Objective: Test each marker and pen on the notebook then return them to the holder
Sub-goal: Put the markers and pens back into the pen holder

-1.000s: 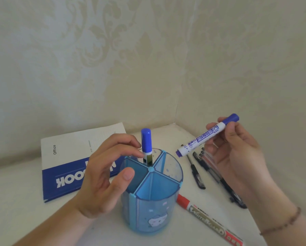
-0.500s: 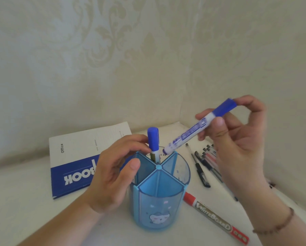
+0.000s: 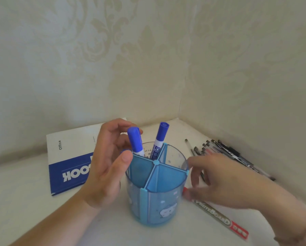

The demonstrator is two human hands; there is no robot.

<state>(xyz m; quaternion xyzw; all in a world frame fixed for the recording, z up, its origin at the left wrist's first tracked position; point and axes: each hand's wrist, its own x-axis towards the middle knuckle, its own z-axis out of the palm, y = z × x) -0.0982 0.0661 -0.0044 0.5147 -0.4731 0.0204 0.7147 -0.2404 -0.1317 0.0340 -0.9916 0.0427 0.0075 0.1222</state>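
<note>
White table in the wall corner carries the holder [image 3: 156, 189] with two blue markers [image 3: 159, 139], and reaching for the red marker [image 3: 218, 217], the loose, empty right hand [image 3: 225, 183] could tip it, while the left hand [image 3: 106, 167] hovers relaxed beside it.

The place looks like a room in a home, at a corner where two walls [image 3: 148, 59] meet, both papered in cream with a pale damask leaf pattern. A white tabletop [image 3: 20, 201] fits into that corner. The stationery on it, such as the office notebook [image 3: 68, 157] at far left, suggests a small desk nook.
</note>
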